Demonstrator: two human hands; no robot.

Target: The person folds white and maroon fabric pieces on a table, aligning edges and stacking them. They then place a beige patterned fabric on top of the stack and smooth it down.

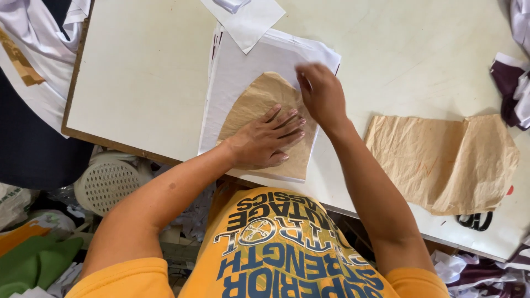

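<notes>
A brown paper pattern (255,105) with a curved top lies on a stack of white fabric pieces (232,66) on the pale table (143,66). My left hand (265,139) lies flat on the pattern, fingers spread, pressing it down. My right hand (321,95) is at the pattern's upper right edge, blurred, fingers curled; whether it holds a small thing I cannot tell.
A larger crumpled brown paper piece (441,160) lies on the table to the right, with black scissors handles (475,221) under its lower edge. A white paper sheet (245,19) sits at the top. Maroon and white fabric (513,88) lies at right. A white plastic basket (107,179) stands below the table edge.
</notes>
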